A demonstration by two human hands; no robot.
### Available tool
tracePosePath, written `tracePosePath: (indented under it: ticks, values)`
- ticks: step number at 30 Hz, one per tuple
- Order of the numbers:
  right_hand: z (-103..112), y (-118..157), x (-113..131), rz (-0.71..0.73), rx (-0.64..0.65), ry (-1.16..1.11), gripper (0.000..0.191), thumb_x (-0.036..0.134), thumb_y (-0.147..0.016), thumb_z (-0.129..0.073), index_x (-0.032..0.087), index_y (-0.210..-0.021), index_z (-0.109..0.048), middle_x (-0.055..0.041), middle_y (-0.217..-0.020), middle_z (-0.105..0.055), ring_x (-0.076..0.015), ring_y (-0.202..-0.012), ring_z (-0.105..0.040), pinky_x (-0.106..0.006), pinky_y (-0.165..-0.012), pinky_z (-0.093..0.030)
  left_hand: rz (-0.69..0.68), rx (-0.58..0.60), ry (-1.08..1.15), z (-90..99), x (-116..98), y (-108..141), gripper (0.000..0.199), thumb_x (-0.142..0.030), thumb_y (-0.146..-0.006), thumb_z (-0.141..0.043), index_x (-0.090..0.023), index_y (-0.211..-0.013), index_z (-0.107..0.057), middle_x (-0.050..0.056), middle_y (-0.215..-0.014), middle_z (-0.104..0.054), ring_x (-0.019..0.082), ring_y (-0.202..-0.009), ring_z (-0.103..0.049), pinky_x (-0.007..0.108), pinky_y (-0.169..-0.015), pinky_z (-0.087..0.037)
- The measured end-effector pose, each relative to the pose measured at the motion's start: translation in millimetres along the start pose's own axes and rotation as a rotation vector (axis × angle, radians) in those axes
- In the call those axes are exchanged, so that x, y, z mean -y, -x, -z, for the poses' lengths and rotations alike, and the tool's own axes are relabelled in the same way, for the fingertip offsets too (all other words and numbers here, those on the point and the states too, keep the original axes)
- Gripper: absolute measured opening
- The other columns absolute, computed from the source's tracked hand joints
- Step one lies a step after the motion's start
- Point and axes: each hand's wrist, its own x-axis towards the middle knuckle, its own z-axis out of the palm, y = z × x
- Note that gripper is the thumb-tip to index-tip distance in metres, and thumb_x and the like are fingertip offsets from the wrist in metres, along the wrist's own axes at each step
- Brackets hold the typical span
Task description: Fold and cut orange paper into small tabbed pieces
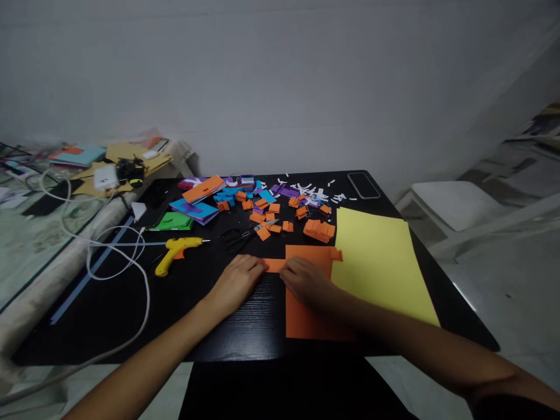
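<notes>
A small orange paper strip (273, 265) lies on the black table between my two hands. The fingers of my left hand (240, 281) are closed on its left end. At the strip's other end my right hand (304, 283) grips with bent fingers, resting over a larger orange sheet (312, 324). A small folded orange piece (336, 254) sits at that sheet's upper right corner. Beyond my hands lie dark-handled scissors (240, 238), their blades among folded orange pieces (263, 232). A stack of orange pieces (319, 230) stands to their right.
A yellow glue gun (175, 254) and a white cable (142, 315) occupy the table's left side. Yellow paper (378, 259) covers much of the right. Folded colored papers (195, 210), white scraps (310, 192) and a phone (364, 185) lie farther back. A white chair (455, 201) stands right.
</notes>
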Motion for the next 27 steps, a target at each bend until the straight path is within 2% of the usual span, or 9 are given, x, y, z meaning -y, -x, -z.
tracePosePath:
  ticks: [9, 15, 20, 27]
  values:
    - [8, -9, -3, 0.011, 0.026, 0.045, 0.021, 0.009, -0.101, -0.053, 0.012, -0.085, -0.067, -0.0100, -0.085, -0.061, -0.0219, -0.079, -0.049, -0.033, -0.066, -0.033, -0.023, 0.067, -0.015, 19.4, 20, 10, 0.019, -0.020, -0.104, -0.054, -0.017, -0.112, -0.071, 0.009, -0.105, -0.074, 0.022, -0.092, -0.069, 0.037, -0.083, -0.052]
    - [7, -31, 6, 0.088, 0.075, -0.005, 0.018, 0.011, -0.103, -0.052, 0.011, -0.094, -0.068, -0.0116, -0.095, -0.064, -0.0230, -0.087, -0.052, -0.033, -0.072, -0.039, -0.048, 0.033, -0.033, 15.9, 21, 12, 0.020, -0.016, -0.103, -0.054, -0.017, -0.113, -0.072, 0.010, -0.106, -0.074, 0.023, -0.090, -0.067, 0.038, -0.082, -0.053]
    - [8, -44, 11, 0.094, 0.094, -0.043, 0.022, 0.012, -0.104, -0.053, 0.009, -0.090, -0.070, -0.0130, -0.095, -0.066, -0.0236, -0.091, -0.054, -0.035, -0.080, -0.044, -0.065, 0.034, -0.069, 15.3, 20, 12, 0.021, -0.019, -0.104, -0.052, -0.015, -0.106, -0.073, 0.011, -0.103, -0.073, 0.024, -0.087, -0.067, 0.039, -0.080, -0.054]
    - [15, -50, 9, 0.056, 0.131, -0.136, 0.014, 0.015, -0.101, -0.060, 0.009, -0.092, -0.071, -0.0115, -0.095, -0.068, -0.0232, -0.092, -0.057, -0.033, -0.081, -0.046, -0.105, 0.003, -0.005, 10.6, 21, 11, 0.022, -0.022, -0.105, -0.051, -0.014, -0.115, -0.070, 0.011, -0.112, -0.075, 0.024, -0.101, -0.070, 0.038, -0.088, -0.055]
